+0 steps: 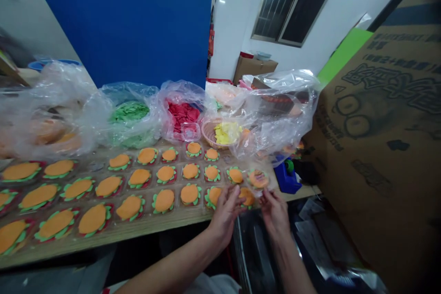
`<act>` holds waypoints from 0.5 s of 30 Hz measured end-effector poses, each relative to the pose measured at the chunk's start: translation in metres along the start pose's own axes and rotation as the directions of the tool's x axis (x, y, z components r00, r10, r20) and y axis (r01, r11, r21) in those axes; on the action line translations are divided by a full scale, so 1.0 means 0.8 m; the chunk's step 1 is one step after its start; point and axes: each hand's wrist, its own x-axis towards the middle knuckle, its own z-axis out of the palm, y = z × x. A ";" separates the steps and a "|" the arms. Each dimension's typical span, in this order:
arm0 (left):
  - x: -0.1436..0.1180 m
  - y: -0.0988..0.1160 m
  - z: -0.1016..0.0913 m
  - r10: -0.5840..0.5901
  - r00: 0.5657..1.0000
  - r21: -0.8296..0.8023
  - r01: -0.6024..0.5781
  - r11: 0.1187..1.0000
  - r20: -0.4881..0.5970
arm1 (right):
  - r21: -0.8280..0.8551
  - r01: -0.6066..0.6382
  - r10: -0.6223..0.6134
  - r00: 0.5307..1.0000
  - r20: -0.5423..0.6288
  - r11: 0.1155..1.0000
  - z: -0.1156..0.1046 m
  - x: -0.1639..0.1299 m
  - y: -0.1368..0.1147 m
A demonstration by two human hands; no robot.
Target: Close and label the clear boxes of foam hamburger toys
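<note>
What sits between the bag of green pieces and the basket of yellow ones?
In the head view, a clear bag of red pieces lies between the green bag and the yellow basket, with a small clear container before it.

Two hands (225, 213), four clear bags (131, 117), one basket (220, 133)

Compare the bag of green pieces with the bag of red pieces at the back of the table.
The bag of green pieces sits further left than the bag of red pieces. Its contents are green and spread in a wide mound; the red bag's contents form a darker, narrower heap. A small clear container stands in front of the red bag; none stands before the green one. Both are clear plastic, open-topped, behind the rows of orange pieces.
</note>
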 end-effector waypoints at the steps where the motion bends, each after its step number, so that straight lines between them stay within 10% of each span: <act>1: -0.005 -0.005 -0.004 -0.055 0.998 0.038 0.055 0.998 0.010 | -0.091 0.039 -0.044 0.998 -0.051 0.995 -0.012 0.017 0.001; 9: -0.015 -0.036 -0.039 -0.317 0.948 0.197 0.310 0.930 0.004 | -0.498 0.088 -0.138 0.988 -0.066 0.863 -0.065 0.066 0.003; 15: -0.005 -0.048 -0.047 -0.368 0.930 0.169 0.361 0.917 0.010 | -0.635 0.381 -0.248 0.924 0.292 0.672 -0.007 0.028 -0.017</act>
